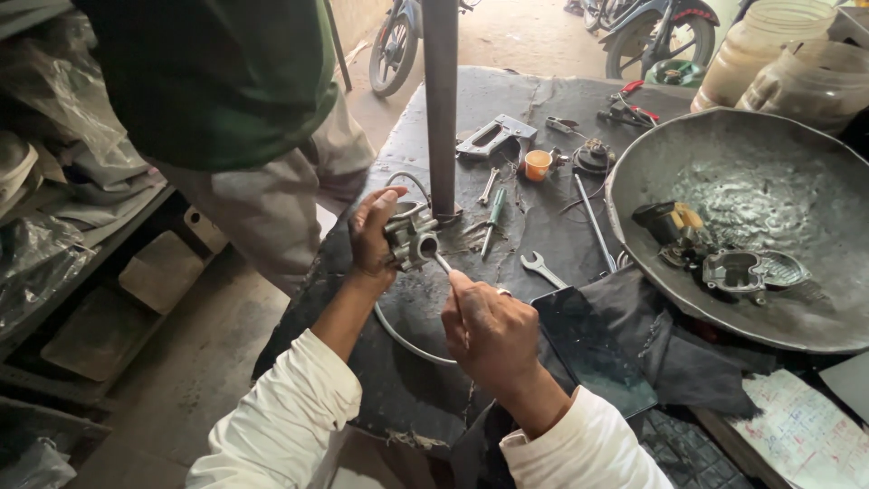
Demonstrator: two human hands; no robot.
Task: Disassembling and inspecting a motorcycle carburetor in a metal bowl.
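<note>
an open-fronted workshop is seen, with motorcycles (396, 41) parked on the dusty ground beyond and a workbench (471, 127) covered in dark, grimy sheeting. a steel post (441, 100) rises from the bench, and another person in a green top (217, 81) is stood just beside it, cut off at the upper edge. a broad, dented metal basin (797, 163) is set at the right, apparently to keep dismantled parts together in a shallow pool of liquid; a float bowl (738, 270) and other pieces lie in it, hard to tell apart. two cloudy plastic jars (787, 68) are partly cropped behind it. a dark phone (593, 349) is laid on a black rag, and a printed sheet (801, 435) is cut off at the corner. an open-ended spanner (543, 269), a green-handled screwdriver (494, 217), a long rod (595, 222) and an orange cap (538, 164) are scattered on the sheeting. a small carburettor body (412, 237) is gripped above the bench by the left hand (373, 237), fingers wrapped round it, seemingly to steady it. a thin tool (444, 265) is pinched in the right hand (489, 330) and its tip is pressed to the body; the tip itself cannot be made out. a pale hose (407, 342) curves beneath the hands.
</note>
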